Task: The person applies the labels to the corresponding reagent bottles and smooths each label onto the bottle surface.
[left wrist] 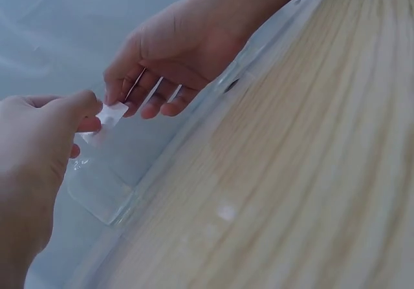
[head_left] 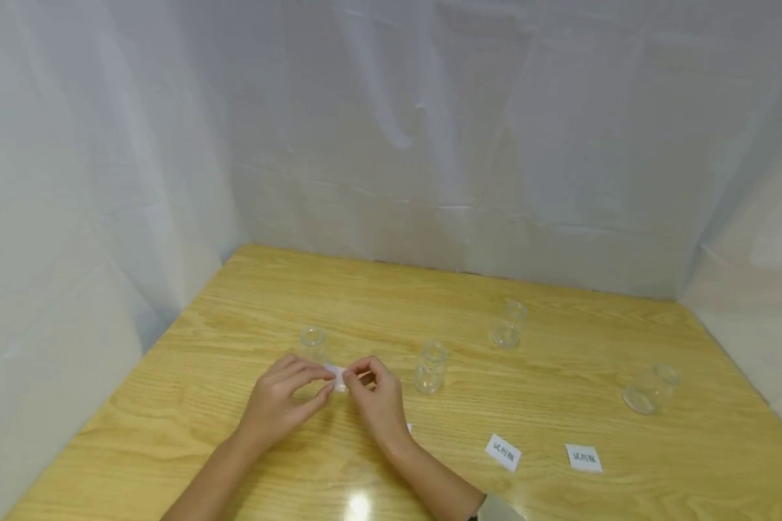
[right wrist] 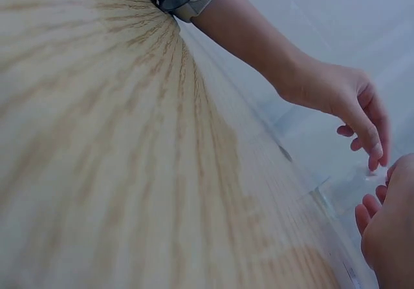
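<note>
A small white label is held up between both hands, over the table's left half. My left hand pinches its left side with the fingertips, and my right hand pinches the other side between thumb and forefinger. In the left wrist view the white label bridges the two sets of fingertips, a corner showing between them. Just behind the left hand stands a clear glass bottle, its lower part covered by the fingers. A second clear bottle is upright right of the right hand.
Two more clear bottles stand farther right, one toward the back and one near the right side. Two white labels with dark writing lie in front, the tilted label and another label. White sheeting encloses the wooden table.
</note>
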Demonstrator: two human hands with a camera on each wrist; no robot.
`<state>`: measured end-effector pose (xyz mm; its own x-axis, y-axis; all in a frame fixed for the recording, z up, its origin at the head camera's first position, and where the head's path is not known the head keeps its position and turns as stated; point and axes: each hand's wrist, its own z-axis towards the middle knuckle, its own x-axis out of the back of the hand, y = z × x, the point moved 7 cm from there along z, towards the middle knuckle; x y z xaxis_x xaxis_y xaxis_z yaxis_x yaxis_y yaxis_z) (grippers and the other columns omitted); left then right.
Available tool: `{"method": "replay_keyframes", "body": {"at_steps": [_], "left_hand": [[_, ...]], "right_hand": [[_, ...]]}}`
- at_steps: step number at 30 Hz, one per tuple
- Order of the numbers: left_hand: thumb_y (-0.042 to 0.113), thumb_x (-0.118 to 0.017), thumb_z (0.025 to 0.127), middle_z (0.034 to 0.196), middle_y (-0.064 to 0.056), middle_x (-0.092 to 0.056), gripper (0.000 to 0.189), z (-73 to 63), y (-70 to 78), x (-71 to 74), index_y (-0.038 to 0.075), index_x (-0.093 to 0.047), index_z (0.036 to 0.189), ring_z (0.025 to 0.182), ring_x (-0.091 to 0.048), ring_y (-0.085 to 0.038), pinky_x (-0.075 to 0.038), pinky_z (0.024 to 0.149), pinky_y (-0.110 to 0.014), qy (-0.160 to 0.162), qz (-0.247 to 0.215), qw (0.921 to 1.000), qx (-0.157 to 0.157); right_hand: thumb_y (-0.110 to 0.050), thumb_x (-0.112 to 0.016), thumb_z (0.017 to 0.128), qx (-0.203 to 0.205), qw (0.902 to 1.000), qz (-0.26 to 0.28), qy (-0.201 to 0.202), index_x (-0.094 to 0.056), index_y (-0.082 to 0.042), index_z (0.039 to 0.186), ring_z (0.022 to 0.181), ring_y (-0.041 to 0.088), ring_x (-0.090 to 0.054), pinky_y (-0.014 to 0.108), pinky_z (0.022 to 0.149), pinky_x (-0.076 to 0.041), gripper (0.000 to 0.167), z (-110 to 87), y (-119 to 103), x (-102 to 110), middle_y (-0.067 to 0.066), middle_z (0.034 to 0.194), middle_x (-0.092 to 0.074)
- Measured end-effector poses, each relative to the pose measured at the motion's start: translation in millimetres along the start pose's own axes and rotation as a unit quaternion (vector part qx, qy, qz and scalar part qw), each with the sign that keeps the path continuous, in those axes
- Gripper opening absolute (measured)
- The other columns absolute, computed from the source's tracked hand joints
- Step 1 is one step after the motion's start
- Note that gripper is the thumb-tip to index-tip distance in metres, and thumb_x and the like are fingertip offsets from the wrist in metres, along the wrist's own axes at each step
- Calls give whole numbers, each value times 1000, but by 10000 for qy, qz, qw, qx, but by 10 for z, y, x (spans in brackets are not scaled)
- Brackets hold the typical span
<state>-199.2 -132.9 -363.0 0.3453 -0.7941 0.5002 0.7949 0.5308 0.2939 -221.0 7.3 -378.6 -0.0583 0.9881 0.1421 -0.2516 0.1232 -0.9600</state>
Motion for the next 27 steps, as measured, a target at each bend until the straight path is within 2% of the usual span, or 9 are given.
{"method": "replay_keyframes", "body": {"at_steps": [6,10,13,16,18,22,25,27], "left_hand": [[19,-73,78,87,2,-67,17,3,-4,-12,8,-70,91,79,-55,-13,-44,73,-15,-87,6,10000,17],[8,-81,64,88,1,-67,29,0,-17,-2,8,-70,91,78,-56,-14,-44,73,-14,-78,-106,9998,167],[5,-82,59,87,0,-67,33,-10,-41,5,7,-69,90,74,-55,-14,-46,66,-18,-75,-194,9993,302],[9,-81,61,83,0,-66,30,-21,-53,8,6,-69,88,70,-53,-13,-46,58,-22,-46,-216,9992,322],[17,-79,67,81,0,-65,25,-24,-52,11,7,-69,88,68,-52,-12,-45,55,-24,-12,-236,9993,305],[14,-78,69,80,2,-65,22,-30,-57,6,10,-69,88,67,-51,-10,-43,53,-24,-59,-324,9983,480],[3,-79,66,80,5,-64,27,-39,-88,-8,12,-69,89,68,-51,-9,-42,54,-25,-184,-406,9953,864],[3,-78,69,80,7,-63,25,-53,-136,-21,13,-69,90,68,-51,-9,-43,55,-24,-263,-597,9889,1335]], "right_hand": [[-5,-58,88,26,9983,333,-477,-59,2,90,69,15,-53,17,52,-41,8,-23,-47,-57,6,82,-58],[-5,-59,89,52,9953,631,-739,-57,4,94,69,13,-52,21,54,-45,10,-17,-32,-95,6,86,-57],[-4,-59,88,88,9929,773,-903,-55,6,95,70,11,-51,24,55,-48,12,-15,-28,-119,7,89,-56],[-3,-59,88,98,9911,853,-1022,-54,7,95,71,11,-52,25,56,-48,12,-17,-35,-136,6,90,-56],[-2,-59,88,74,9902,882,-1076,-54,6,95,72,12,-52,24,56,-47,12,-18,-33,-143,6,91,-56],[-2,-60,87,86,9895,921,-1113,-54,7,95,77,19,-53,25,57,-48,13,-21,-29,-147,4,94,-55],[-1,-61,86,199,9900,854,-1103,-54,7,94,81,19,-52,23,60,-48,13,-26,-40,-141,6,97,-55],[0,-60,86,279,9909,832,-1017,-54,8,93,80,17,-52,22,59,-47,12,-30,-62,-123,8,95,-55]]}}
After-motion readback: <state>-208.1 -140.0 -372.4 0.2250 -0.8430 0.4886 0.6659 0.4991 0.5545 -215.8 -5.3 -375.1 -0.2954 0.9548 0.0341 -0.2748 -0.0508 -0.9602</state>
